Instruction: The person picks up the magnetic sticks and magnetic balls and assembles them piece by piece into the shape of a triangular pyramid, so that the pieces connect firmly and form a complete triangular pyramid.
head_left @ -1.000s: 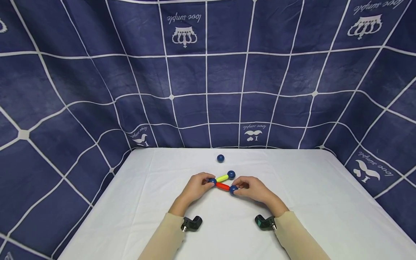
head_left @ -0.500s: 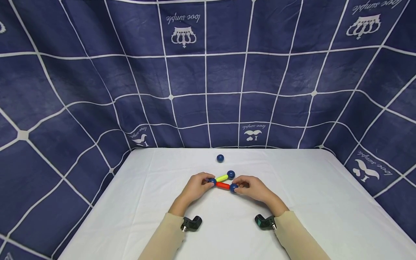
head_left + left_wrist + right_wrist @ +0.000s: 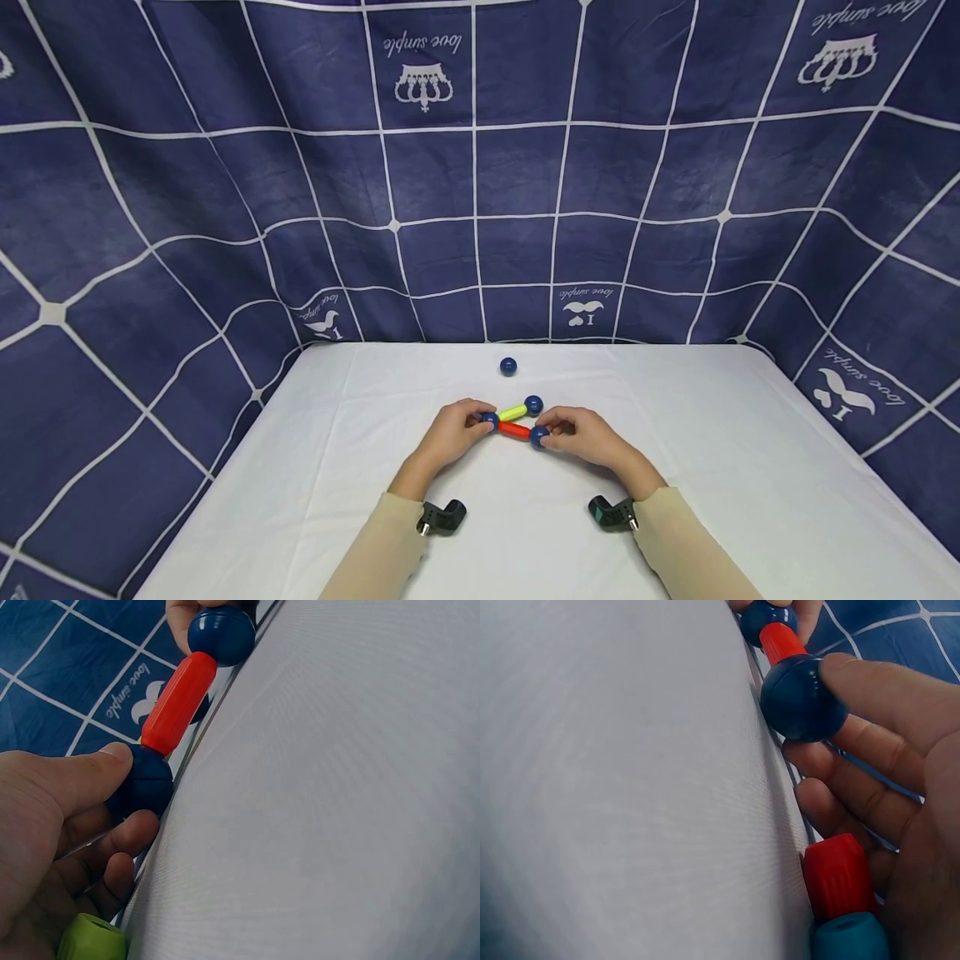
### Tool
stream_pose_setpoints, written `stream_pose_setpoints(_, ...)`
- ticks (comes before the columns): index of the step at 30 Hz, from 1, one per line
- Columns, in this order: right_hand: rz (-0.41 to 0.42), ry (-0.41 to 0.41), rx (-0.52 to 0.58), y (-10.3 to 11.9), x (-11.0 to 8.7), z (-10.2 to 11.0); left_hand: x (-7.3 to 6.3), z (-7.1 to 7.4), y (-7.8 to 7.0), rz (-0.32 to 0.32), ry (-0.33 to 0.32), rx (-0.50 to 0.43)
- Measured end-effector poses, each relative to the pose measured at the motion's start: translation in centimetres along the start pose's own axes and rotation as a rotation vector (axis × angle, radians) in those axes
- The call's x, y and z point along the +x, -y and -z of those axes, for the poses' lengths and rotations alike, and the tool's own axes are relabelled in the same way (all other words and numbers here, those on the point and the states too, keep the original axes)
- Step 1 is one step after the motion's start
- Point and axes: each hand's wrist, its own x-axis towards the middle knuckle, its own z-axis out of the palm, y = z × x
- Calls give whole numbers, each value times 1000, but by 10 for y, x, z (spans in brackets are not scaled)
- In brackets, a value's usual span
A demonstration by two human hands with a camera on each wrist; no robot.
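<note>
My left hand (image 3: 452, 432) pinches a blue ball (image 3: 142, 784) between thumb and fingers. A red rod (image 3: 514, 430) joins that ball to a second blue ball (image 3: 802, 697), which my right hand (image 3: 581, 434) pinches. From the left ball a yellow-green rod (image 3: 513, 412) runs back to a third blue ball (image 3: 533, 405). Near the left palm shows a green piece (image 3: 91, 937). By the right palm are a red piece (image 3: 838, 876) and a teal piece (image 3: 851, 937). Whether these palm-side pieces are held or lie on the table I cannot tell.
A loose blue ball (image 3: 508, 367) lies near the back of the white-covered table (image 3: 360, 467). Dark blue gridded cloth (image 3: 525, 175) hangs behind and at both sides. Each wrist wears a small black camera, the left camera (image 3: 444, 517) and the right camera (image 3: 611, 512).
</note>
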Motion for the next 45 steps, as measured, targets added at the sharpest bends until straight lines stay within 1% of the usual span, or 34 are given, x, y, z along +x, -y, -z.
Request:
stream_pose_setpoints(5, 17, -25, 21, 0, -1, 4, -1, 0, 1, -10, -1, 4)
stream_pose_setpoints(8, 19, -47, 19, 1, -1, 10, -1, -1, 2, -1, -1, 3)
stream_pose_setpoints(11, 21, -46, 3, 3, -2, 19, -1, -2, 3, 13, 2, -4)
stream_pose_setpoints(15, -4, -4, -32, 2, -7, 34, -1, -2, 2, 20, 1, -8)
stream_pose_setpoints(18, -36, 44, -57, -2, -11, 43, -1, -1, 3, 5, -6, 2)
stream_pose_setpoints(21, -59, 100, -56, -7, -15, 49, -1, -1, 3, -6, -11, 11)
stream_pose_setpoints(25, -59, 156, -38, -12, -18, 52, -2, -2, 3, -6, -12, 8)
stream_pose_setpoints(31, -49, 187, -55, -14, -19, 53, -2, -1, 1, -7, -8, 6)
stream_pose_setpoints(39, -66, 187, -102, -18, -19, 52, 0, -2, 2, -27, -16, 13)
stream_pose_setpoints(45, -72, 168, -106, -21, -18, 51, 0, -2, 2, -17, -12, 8)
